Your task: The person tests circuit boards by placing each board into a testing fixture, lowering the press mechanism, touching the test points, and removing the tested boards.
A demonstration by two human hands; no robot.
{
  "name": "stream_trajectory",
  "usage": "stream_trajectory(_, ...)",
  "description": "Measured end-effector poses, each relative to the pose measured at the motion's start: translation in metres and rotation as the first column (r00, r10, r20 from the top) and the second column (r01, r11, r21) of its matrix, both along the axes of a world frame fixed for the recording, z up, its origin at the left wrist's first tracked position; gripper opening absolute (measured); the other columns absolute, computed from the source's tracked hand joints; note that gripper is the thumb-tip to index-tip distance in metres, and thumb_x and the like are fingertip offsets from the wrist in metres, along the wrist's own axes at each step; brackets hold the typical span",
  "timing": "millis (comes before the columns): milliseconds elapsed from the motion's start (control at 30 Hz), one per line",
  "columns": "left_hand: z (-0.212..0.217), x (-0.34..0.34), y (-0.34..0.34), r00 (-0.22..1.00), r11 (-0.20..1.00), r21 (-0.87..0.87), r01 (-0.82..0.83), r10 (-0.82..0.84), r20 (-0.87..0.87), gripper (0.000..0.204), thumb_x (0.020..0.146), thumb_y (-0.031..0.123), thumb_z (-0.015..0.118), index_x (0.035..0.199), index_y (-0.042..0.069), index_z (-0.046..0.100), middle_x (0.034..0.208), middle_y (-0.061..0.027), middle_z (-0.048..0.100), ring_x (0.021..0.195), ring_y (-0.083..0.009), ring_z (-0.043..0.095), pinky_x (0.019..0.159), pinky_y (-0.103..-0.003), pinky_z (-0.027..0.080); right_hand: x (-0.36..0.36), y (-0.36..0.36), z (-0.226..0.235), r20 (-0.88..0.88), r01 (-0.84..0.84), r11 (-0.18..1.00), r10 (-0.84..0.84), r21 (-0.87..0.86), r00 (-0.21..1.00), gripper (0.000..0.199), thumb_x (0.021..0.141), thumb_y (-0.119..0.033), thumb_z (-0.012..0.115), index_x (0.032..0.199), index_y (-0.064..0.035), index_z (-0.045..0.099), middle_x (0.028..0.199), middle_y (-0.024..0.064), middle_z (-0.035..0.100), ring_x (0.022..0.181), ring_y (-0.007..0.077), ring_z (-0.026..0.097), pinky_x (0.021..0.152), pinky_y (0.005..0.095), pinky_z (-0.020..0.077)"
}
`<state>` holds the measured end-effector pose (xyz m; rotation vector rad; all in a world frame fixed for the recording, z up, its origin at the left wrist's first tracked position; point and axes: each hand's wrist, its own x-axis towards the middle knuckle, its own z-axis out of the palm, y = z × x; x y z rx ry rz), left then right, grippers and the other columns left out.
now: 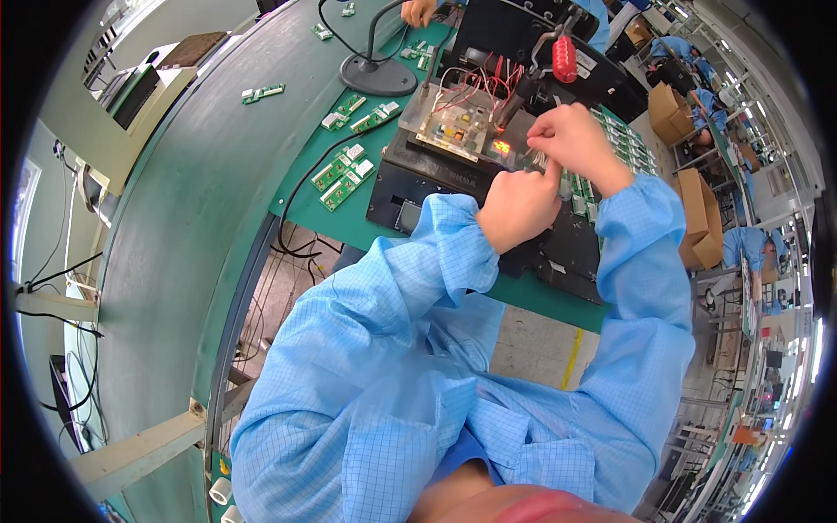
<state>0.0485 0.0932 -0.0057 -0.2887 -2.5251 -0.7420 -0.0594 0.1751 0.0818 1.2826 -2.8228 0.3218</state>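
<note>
My left hand (521,207) is curled over the front right of a black test fixture (436,166), its fingertips mostly hidden. Just beyond it, my right hand (575,144) is closed in a pinch, fingertips close to the left hand's. Whatever lies between the fingers is too small to make out. Left of both hands, a lit red display (501,147) and a bare circuit board (453,129) sit on the fixture under red and white wires (475,83). A toggle clamp with a red grip (565,59) rises behind my right hand. Green circuit boards (628,144) lie in rows beyond my right wrist.
Several green circuit boards (346,179) lie on the green bench left of the fixture, beside a black cable and a round black stand base (377,77). Another person's hand (419,12) shows at the far edge. Cardboard boxes (696,218) stand to the right. A long green surface (174,235) runs along the left.
</note>
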Motion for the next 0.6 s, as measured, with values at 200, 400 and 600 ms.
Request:
stream_trajectory(200, -0.002, 0.000, -0.002, 1.000, 1.000, -0.003, -0.011, 0.011, 0.007, 0.044, 0.079, 0.019, 0.063, 0.113, -0.007, 0.050, 0.064, -0.0143, 0.066, 0.057, -0.0320, 0.067, 0.051, -0.043, 0.051, 0.002, 0.006, -0.004, 0.055, 0.002, 0.994, 0.005, -0.114, 0.998, 0.017, 0.075, -0.017, 0.072, 0.087, -0.0051, 0.076, 0.080, 0.0114, 0.072, 0.074, 0.0266, 0.071, 0.069, 0.0348, 0.0557)
stream_trajectory(400, 0.000, 0.010, -0.004, 0.999, 0.992, 0.120, 0.038, -0.037, -0.011, 0.037, 0.080, 0.017, 0.061, 0.111, -0.002, 0.052, 0.062, -0.0140, 0.064, 0.060, -0.0345, 0.066, 0.053, -0.044, 0.052, 0.015, 0.009, 0.013, 0.072, 0.018, 0.990, -0.008, -0.140, 0.997, 0.020, 0.079, -0.019, 0.072, 0.092, -0.0046, 0.075, 0.079, 0.0122, 0.073, 0.072, 0.0231, 0.071, 0.065, 0.0329, 0.0549)
stream_trajectory(600, -0.028, 0.044, -0.028, 0.887, 0.917, 0.103, 0.386, -0.338, -0.314, 0.011, 0.087, 0.014, 0.062, 0.083, 0.004, 0.062, 0.067, -0.0106, 0.057, 0.071, -0.0299, 0.059, 0.066, -0.043, 0.050, 0.048, 0.012, 0.042, -0.378, -0.178, 0.779, -0.081, -0.602, 0.922, 0.028, 0.082, -0.017, 0.076, 0.107, -0.0044, 0.070, 0.097, 0.0040, 0.073, 0.057, 0.0059, 0.058, 0.053, 0.0225, 0.0451)
